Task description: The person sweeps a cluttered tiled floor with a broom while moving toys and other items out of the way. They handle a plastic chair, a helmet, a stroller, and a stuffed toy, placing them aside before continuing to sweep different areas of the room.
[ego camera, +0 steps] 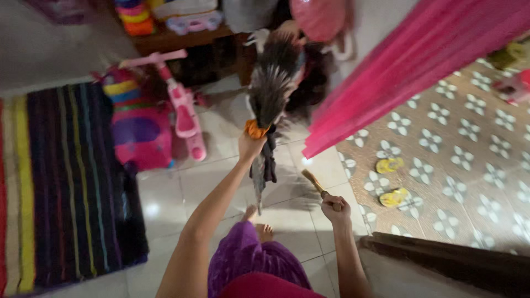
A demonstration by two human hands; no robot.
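A feather duster (270, 83) stands raised over the white tiled floor (182, 193), its orange collar clenched in the left hand (251, 144), plumes upward. The right hand (334, 208) fists 1 short wooden stick (313, 181), angled away. 2 yellow sandals (391, 181) lie nearby.

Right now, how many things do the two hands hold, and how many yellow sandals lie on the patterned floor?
Feather duster, in left hand: 1
Wooden stick, in right hand: 1
Yellow sandals: 2
Total: 4
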